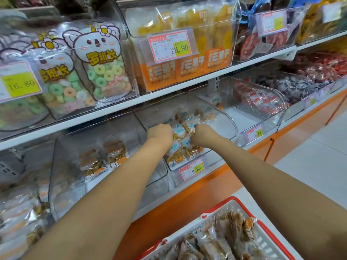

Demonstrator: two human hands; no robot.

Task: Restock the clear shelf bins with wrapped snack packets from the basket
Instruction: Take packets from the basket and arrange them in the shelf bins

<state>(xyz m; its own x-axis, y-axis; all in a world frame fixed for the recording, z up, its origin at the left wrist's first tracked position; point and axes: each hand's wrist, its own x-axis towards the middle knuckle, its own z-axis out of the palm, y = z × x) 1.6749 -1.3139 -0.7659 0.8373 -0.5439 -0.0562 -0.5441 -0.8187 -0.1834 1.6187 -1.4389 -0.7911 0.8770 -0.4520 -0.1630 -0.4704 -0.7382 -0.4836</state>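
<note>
Both my arms reach into a clear shelf bin [228, 121] on the lower shelf. My left hand [160, 135] and my right hand [203, 136] are curled, backs toward the camera, on either side of a heap of small wrapped snack packets [183, 128] with pale blue and white wrappers. Each hand seems to grip packets, though the fingers are hidden. More of these packets [185, 152] lie lower in the same bin. A red-rimmed white basket [242, 203] at the bottom right holds several wrapped packets [221, 239].
To the left, a second clear bin [62, 166] holds a few orange packets [114, 151]. On the right are bins of red sweets [261, 100]. The upper shelf carries ring-candy bags [105, 72] and orange dried-fruit bags [187, 66]. A price tag [191, 168] fronts my bin.
</note>
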